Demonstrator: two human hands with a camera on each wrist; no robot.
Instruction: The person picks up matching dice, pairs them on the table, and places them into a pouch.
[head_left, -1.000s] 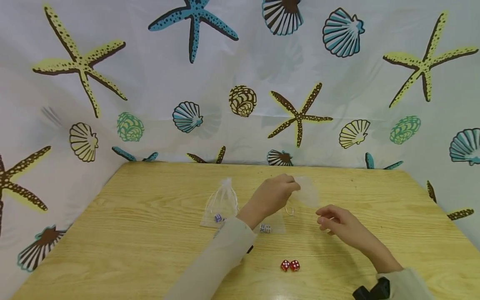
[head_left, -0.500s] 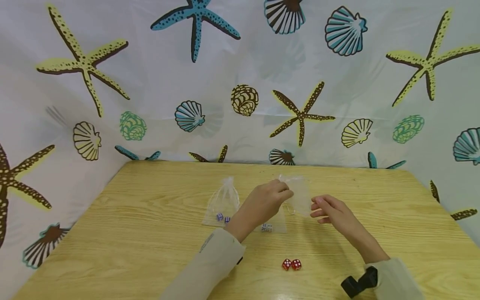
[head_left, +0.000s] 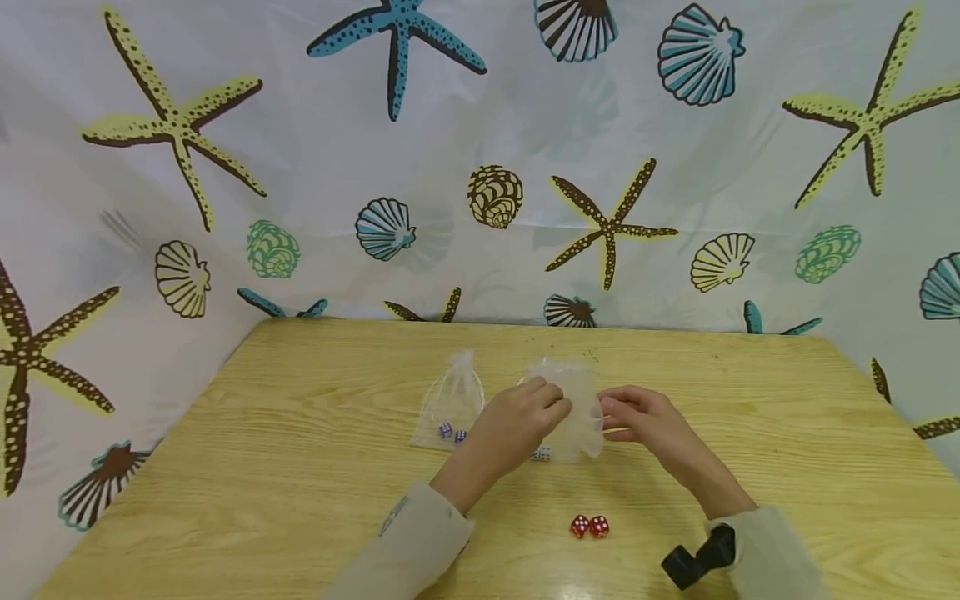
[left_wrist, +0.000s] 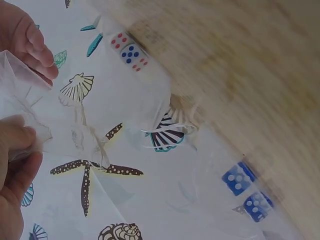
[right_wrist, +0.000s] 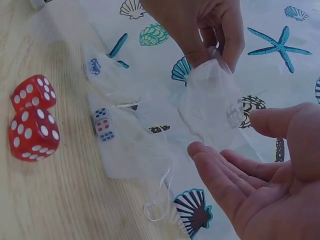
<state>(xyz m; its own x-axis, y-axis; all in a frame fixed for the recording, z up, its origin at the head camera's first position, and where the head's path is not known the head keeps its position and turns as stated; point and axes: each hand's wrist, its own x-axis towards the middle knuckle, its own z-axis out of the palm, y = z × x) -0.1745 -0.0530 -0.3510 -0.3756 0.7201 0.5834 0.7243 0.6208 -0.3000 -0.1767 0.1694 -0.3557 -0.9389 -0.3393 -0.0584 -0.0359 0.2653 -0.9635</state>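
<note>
A sheer white drawstring pouch hangs over the table, pinched between the thumb and fingers of my left hand. My right hand is beside the pouch's right edge. In the right wrist view, the thumb and fingers of that hand are spread apart close to the pouch; whether the fingertips touch it I cannot tell. Two red dice with white spots lie side by side on the wood, nearer me than both hands.
A sheer pouch holding blue dice lies to the left. Another pouch with white dice lies partly behind my left hand. A patterned cloth rises behind the wooden table.
My left hand has drawn the pouch leftward and slightly down. The right hand has moved left and up, now right beside the pouch. The dice stay put; the view shifts slightly.
</note>
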